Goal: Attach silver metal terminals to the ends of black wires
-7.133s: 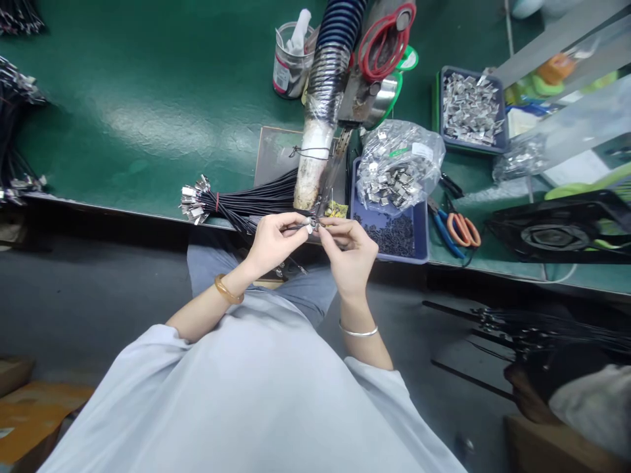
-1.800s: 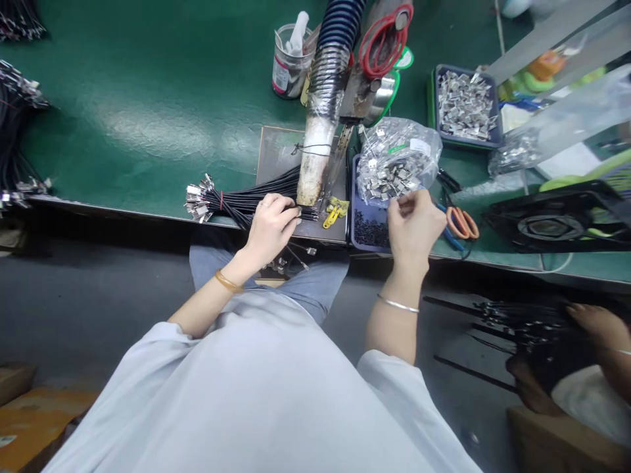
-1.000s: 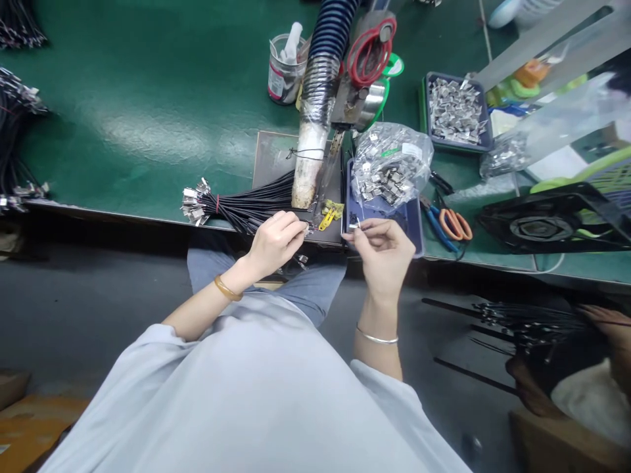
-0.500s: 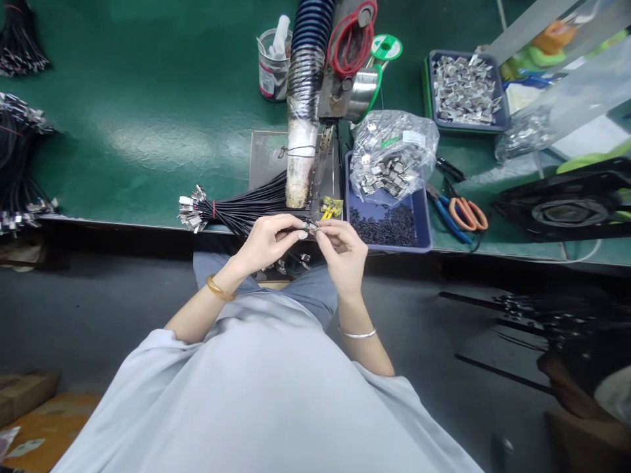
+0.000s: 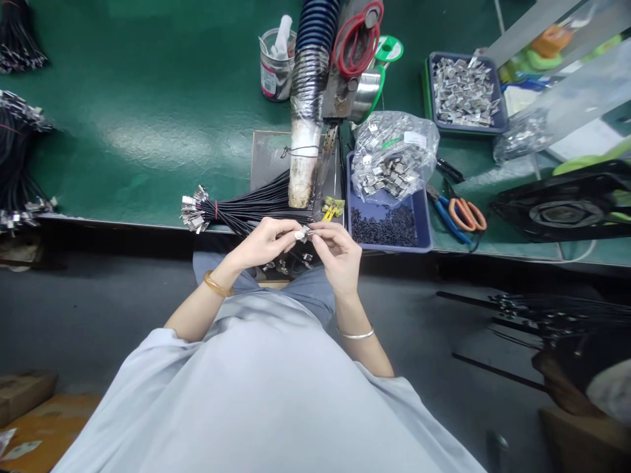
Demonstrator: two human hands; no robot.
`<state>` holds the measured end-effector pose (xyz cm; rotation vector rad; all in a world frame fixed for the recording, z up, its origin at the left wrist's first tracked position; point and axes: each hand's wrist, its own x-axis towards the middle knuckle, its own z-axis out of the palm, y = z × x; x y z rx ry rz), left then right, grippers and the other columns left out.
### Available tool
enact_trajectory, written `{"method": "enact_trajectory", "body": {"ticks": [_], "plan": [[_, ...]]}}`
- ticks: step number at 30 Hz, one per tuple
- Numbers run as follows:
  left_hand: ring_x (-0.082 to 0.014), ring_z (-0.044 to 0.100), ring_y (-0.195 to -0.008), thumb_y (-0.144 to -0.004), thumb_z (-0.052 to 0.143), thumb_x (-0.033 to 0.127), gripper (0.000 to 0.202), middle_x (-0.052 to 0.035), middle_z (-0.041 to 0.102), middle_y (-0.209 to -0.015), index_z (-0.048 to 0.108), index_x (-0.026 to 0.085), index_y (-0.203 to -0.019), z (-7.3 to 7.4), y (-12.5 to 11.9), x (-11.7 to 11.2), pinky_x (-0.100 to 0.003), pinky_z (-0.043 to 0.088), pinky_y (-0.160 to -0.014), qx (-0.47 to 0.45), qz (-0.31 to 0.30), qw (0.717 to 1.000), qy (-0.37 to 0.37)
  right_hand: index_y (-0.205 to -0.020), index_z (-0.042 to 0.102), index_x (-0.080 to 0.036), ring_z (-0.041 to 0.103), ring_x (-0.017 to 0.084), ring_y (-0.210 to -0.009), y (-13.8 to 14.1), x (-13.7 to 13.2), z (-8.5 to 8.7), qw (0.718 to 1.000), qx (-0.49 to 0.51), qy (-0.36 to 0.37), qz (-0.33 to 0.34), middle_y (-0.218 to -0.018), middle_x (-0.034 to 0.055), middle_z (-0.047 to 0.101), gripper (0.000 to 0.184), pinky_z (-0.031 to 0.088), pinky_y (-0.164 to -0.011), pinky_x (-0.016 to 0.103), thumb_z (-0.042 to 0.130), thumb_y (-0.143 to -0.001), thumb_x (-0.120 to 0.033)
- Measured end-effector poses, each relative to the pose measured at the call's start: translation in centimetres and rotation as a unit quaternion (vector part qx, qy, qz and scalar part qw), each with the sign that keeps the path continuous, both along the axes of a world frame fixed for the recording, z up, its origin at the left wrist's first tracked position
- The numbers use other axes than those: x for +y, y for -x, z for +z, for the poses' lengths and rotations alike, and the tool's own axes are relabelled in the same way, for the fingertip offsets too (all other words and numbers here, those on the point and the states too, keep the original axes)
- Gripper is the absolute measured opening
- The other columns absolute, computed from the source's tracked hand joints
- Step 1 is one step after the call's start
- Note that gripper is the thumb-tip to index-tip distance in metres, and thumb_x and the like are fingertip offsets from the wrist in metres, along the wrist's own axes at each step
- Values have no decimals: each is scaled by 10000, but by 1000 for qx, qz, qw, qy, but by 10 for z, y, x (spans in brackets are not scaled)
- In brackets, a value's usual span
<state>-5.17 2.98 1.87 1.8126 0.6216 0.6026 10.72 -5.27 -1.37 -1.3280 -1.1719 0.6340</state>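
My left hand (image 5: 266,243) pinches a small silver metal connector (image 5: 304,233) between thumb and fingertips at the table's front edge. From the other side my right hand (image 5: 340,255) is closed on the same connector, its thumb and fingers pressed to it; the finer details are too small to make out. Just beyond my hands lies a bundle of black cables (image 5: 256,198) with silver connector ends, tied by a red band. Below my hands, several more silver connector ends (image 5: 282,265) show near my lap.
A blue tray (image 5: 426,220) beside my right hand holds small black parts and a plastic bag of metal connectors (image 5: 392,174). Above my hands hangs a ducted hose (image 5: 305,154), with a solder spool (image 5: 367,92) near it. Orange-handled pliers (image 5: 467,214) lie right.
Both hands have shifted slightly, the right one a little to the left and down. The connector between them has turned, so more of its silver side shows.
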Motion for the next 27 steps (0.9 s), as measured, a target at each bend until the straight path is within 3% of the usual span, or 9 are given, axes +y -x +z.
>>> {"method": "enact_trajectory", "body": {"ticks": [5, 12, 19, 24, 27], "plan": [[-78, 400, -471, -929, 580, 448, 370, 37, 505, -510, 656, 149, -725, -2, 1, 1, -210, 335, -498, -20, -12, 998, 56, -830, 752, -249, 726, 169, -885, 2, -1, 1, 1000, -3, -10, 3, -950, 35, 756, 64, 617, -730, 298, 701, -864, -265], [-66, 384, -469, -845, 684, 449, 363, 35, 496, -502, 663, 129, -676, -2, 0, 2, -206, 309, -473, -37, -13, 993, 114, -852, 757, -256, 729, 177, -899, 4, -6, 6, 996, -81, -42, -19, -946, 32, 764, 93, 619, -762, 323, 675, -896, -252], [-76, 471, -565, -714, 728, 299, 221, -7, 612, -597, 702, 100, -620, -3, -6, 0, -199, 376, -545, -65, 14, 985, 161, -829, 745, -238, 736, 170, -891, 1, -4, 1, 999, -8, -25, 26, -953, 33, 759, 76, 625, -756, 301, 714, -887, -277], [-63, 430, -535, -678, 708, 281, 170, 27, 552, -549, 702, 114, -648, -6, -15, -3, -194, 353, -536, -98, 96, 974, 182, -918, 707, -238, 750, 177, -939, 0, -6, 3, 993, -33, -85, -72, -994, 40, 752, 128, 644, -817, 341, 594, -978, -246], [-72, 465, -555, -664, 707, 288, 172, 16, 586, -570, 697, 120, -627, -7, -20, -4, -198, 378, -554, -113, 125, 968, 184, -962, 687, -247, 757, 178, -938, -2, -7, 9, 976, -123, -152, -90, -1004, 35, 764, 123, 647, -810, 342, 592, -966, -170]]}}
